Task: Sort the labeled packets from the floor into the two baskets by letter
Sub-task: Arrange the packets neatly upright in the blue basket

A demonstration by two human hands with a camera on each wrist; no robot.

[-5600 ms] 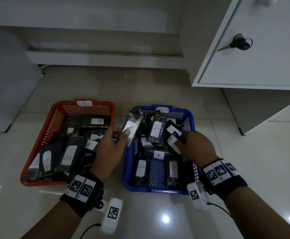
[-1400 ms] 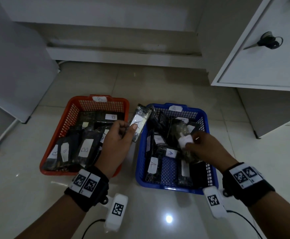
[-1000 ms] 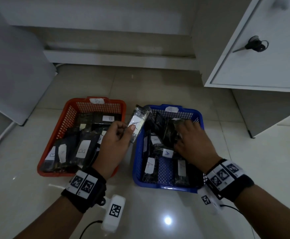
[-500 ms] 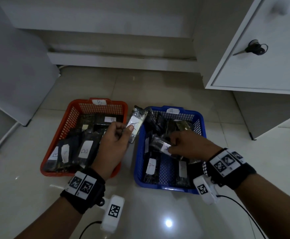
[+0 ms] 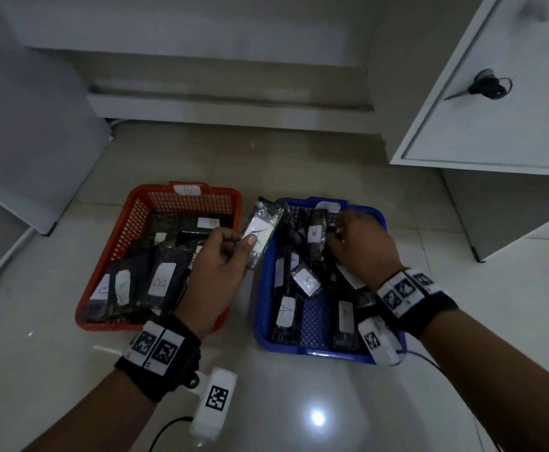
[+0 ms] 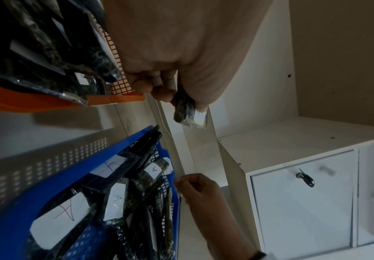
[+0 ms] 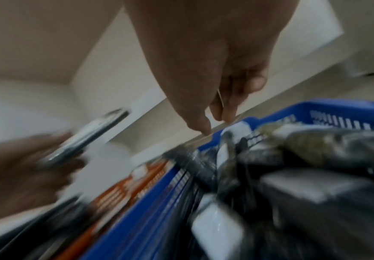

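Your left hand (image 5: 216,272) is pinching a dark plastic-wrapped packet with a white label marked A (image 5: 261,231), holding it upright between the two baskets. Your right hand (image 5: 361,243) is reaching over the far end of the blue mesh plastic basket (image 5: 261,308); blur is hiding whether its fingers are gripping anything. Sorting appears nearly finished: no packets are showing on the tiled floor (image 5: 299,402). The orange mesh plastic basket (image 5: 103,256) is holding B-labelled packets, the blue one A-labelled packets.
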